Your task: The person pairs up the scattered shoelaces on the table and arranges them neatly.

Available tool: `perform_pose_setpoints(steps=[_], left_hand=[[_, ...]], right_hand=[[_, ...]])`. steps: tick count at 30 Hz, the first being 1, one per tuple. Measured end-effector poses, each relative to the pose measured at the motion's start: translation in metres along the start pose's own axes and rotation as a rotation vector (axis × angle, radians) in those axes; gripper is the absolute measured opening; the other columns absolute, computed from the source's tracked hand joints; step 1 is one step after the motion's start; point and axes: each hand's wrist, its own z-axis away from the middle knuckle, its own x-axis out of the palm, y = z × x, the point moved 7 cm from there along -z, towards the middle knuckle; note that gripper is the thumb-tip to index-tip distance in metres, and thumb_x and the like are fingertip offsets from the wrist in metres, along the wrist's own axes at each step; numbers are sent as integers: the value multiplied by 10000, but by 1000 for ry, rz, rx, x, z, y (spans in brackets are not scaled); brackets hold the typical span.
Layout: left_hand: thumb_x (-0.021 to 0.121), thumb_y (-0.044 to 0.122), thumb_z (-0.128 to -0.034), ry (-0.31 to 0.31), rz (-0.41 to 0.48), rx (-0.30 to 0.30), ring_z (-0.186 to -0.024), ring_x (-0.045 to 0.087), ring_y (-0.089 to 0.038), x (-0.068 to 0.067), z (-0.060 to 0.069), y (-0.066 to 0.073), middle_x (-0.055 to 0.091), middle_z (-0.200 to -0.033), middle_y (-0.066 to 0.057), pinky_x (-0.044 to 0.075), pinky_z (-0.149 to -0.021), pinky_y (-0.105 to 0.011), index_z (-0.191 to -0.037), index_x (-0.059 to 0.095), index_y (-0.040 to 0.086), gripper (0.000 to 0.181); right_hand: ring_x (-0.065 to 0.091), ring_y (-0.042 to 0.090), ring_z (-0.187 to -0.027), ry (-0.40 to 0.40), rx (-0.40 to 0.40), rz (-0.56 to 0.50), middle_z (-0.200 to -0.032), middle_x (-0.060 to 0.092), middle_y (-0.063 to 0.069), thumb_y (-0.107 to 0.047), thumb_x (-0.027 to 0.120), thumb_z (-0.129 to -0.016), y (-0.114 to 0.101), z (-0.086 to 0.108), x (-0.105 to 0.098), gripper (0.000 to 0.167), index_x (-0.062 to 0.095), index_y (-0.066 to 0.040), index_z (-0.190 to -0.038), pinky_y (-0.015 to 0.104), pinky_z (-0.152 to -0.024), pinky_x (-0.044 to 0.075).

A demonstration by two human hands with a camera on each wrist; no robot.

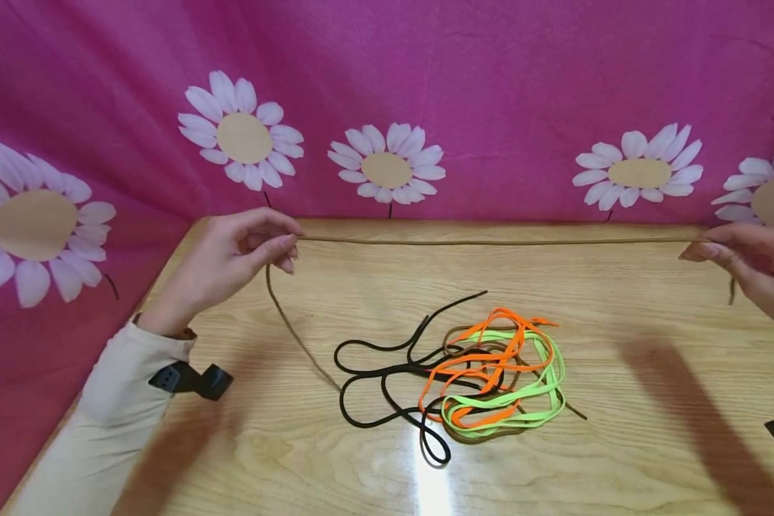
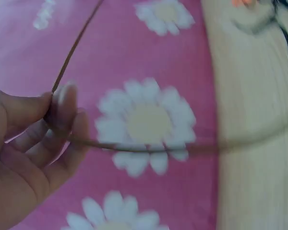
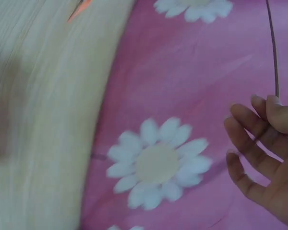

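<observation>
A thin brown shoelace [image 1: 490, 243] is stretched almost level between both hands above the table. My left hand [image 1: 248, 247] pinches it between thumb and fingers, and the rest of the lace [image 2: 134, 149] hangs from that hand down toward the pile. At the right edge of the head view, my right hand [image 1: 757, 261] pinches the lace near its other end, with a short tail [image 1: 732, 290] dangling below. Between and below the hands lies a tangle of laces: black [image 1: 368, 373], orange [image 1: 509, 351], neon green [image 1: 548, 401] and brown [image 1: 480, 438].
The laces lie on a light wood-grain table [image 1: 309, 466]. A pink cloth [image 1: 490, 86] with white daisies hangs behind and to the left of it. Each wrist wears a black camera, the left one [image 1: 193, 380] over a pale sleeve [image 1: 116, 401].
</observation>
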Motion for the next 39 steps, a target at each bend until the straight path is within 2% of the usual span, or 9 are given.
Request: perform_pose_setpoints(steps=[2, 5, 8, 12, 14, 21, 25, 33, 39], left_hand=[[626, 71, -936, 0, -82, -9, -672, 648, -104, -6, -5, -13, 699, -839, -72, 488, -640, -195, -1049, 686, 21, 138], [642, 79, -926, -21, -196, -37, -677, 620, -157, -12, -14, -37, 702, -849, -74, 462, -613, -204, -1040, 711, 35, 140], [639, 37, -917, -55, -272, -39, -697, 616, -214, -13, -22, -65, 708, -852, -117, 476, -619, -253, -1044, 715, -6, 154], [620, -12, -913, -110, -387, -74, -729, 645, -239, -12, -29, -103, 713, -873, -143, 512, -663, -357, -1055, 705, -40, 168], [609, -54, -893, -137, -464, -65, -754, 659, -246, -11, -31, -119, 716, -867, -132, 515, -683, -396, -1039, 710, -34, 179], [594, -154, -815, -145, -455, -55, -801, 655, -330, 1, -30, -166, 682, -851, -213, 509, -745, -453, -1023, 636, -115, 215], [623, -86, -855, -118, -487, -120, -836, 653, -362, 6, -29, -183, 669, -881, -227, 502, -745, -487, -1016, 573, -72, 169], [600, -77, -838, -123, -663, -196, -837, 632, -371, 11, -33, -205, 679, -881, -174, 487, -735, -510, -880, 674, 21, 129], [618, -68, -809, -109, -729, -177, -822, 641, -403, 15, -36, -205, 689, -861, -197, 497, -715, -531, -859, 695, 15, 123]], right_hand=[[543, -194, -724, -9, 23, 5, -858, 579, -371, 178, 490, -909, 19, 0, -1, 544, 592, -351, -984, 7, -585, 371], [524, -219, -730, -37, 26, 49, -807, 545, -382, 287, 496, -802, 47, 2, 0, 621, 604, -305, -957, 6, -589, 378], [474, -223, -648, -97, 38, 149, -741, 504, -361, 330, 494, -722, 75, 6, 2, 467, 667, -78, -869, 24, -560, 398], [399, -203, -569, -162, 96, 319, -616, 593, -91, 281, 558, -736, 111, 13, 5, 204, 622, 136, -865, 75, -479, 372], [383, -182, -559, -173, 162, 391, -619, 621, 95, 222, 607, -746, 129, 15, 6, 164, 618, 108, -862, 118, -457, 356], [533, 276, -560, -185, 255, 558, -675, 626, 188, 86, 650, -709, 166, 20, 13, 105, 638, 24, -793, 359, -440, 349], [556, 353, -641, -198, 287, 578, -734, 628, 206, 52, 681, -742, 174, 23, 20, 89, 654, -20, -786, 426, -443, 364], [553, 447, -843, -344, 548, 508, -870, 632, 220, -63, 665, -827, 197, 31, 36, 93, 662, -47, -918, 618, -586, 396], [569, 455, -819, -331, 531, 498, -887, 639, 232, -53, 605, -826, 195, 37, 45, 116, 686, -55, -909, 601, -600, 427]])
